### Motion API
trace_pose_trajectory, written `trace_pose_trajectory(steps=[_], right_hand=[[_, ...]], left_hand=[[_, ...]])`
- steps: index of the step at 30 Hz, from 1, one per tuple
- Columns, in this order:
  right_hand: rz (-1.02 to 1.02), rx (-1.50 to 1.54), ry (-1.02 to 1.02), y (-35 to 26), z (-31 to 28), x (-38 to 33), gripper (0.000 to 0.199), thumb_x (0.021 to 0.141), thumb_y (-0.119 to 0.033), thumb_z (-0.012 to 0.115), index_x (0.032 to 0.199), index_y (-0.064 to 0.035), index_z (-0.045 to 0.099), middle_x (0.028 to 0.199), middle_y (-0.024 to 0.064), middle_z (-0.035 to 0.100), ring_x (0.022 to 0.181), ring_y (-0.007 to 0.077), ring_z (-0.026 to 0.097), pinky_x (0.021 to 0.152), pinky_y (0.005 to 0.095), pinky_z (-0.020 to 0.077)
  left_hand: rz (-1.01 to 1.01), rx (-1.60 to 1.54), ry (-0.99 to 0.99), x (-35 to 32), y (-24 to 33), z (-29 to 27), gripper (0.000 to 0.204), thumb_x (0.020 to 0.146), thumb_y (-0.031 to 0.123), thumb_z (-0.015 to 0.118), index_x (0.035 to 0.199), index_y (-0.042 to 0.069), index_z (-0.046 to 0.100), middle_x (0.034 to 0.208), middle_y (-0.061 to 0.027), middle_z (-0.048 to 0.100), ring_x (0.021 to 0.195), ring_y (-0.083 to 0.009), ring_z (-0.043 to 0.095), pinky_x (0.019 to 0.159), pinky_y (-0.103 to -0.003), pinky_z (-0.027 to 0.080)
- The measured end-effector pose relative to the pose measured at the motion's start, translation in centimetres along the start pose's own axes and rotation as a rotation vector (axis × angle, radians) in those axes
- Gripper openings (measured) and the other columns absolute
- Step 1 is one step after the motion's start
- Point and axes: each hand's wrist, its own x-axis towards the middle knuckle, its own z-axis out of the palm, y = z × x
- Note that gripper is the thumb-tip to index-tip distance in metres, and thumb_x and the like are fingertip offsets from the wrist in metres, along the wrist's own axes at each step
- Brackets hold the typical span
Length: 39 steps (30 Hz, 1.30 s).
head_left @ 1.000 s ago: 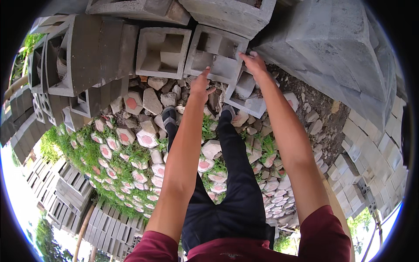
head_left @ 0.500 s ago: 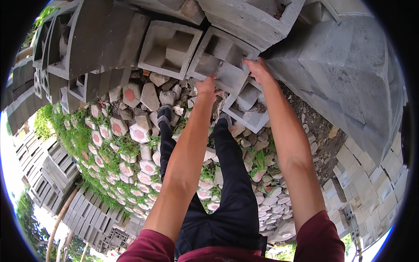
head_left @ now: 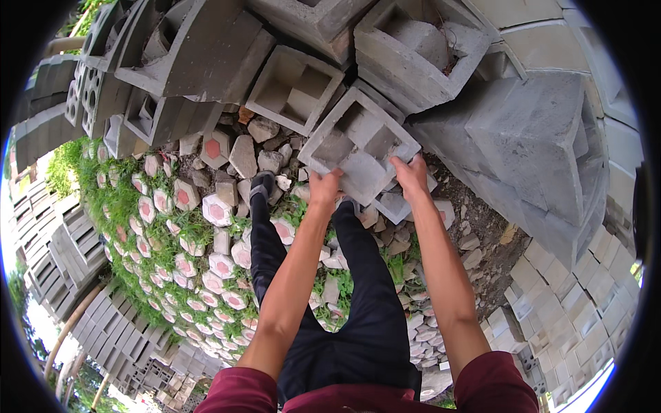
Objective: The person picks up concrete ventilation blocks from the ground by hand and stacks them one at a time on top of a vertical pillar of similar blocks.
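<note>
Both hands now closed lower on hollow concrete block [head_left: 358, 148]: left hand [head_left: 323, 189], right hand [head_left: 412, 177] grasping its near edge; paving stones [head_left: 206, 206] beneath.

Bright, even daylight with soft shadows; sky glares white at 8 and 4 o'clock. Focus is sharp, the rim black, edges bent.

Just one head-worn fisheye here, looking pretty much straight down past both forearms. It sits close above the grey hollow concrete block [head_left: 358, 144], and edges bend near the rim.
</note>
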Motion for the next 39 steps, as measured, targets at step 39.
trace_pose_trajectory(steps=[39], right_hand=[[0.413, -0.192, -0.855, -6.7, 31.1, -45.5, 0.044, 0.080, -0.018, 0.061, 0.117, 0.0027, 0.050, 0.111, 0.0123, 0.058, 0.103, 0.0267, 0.058, 0.090, 0.0458, 0.0463]], left_hand=[[0.303, -1.119, 0.242, -34.2, -3.6, -46.5, 0.064, 0.073, 0.007, 0.061, 0.132, -0.002, 0.037, 0.120, -0.0118, 0.052, 0.112, -0.0246, 0.050, 0.097, -0.038, 0.040]])
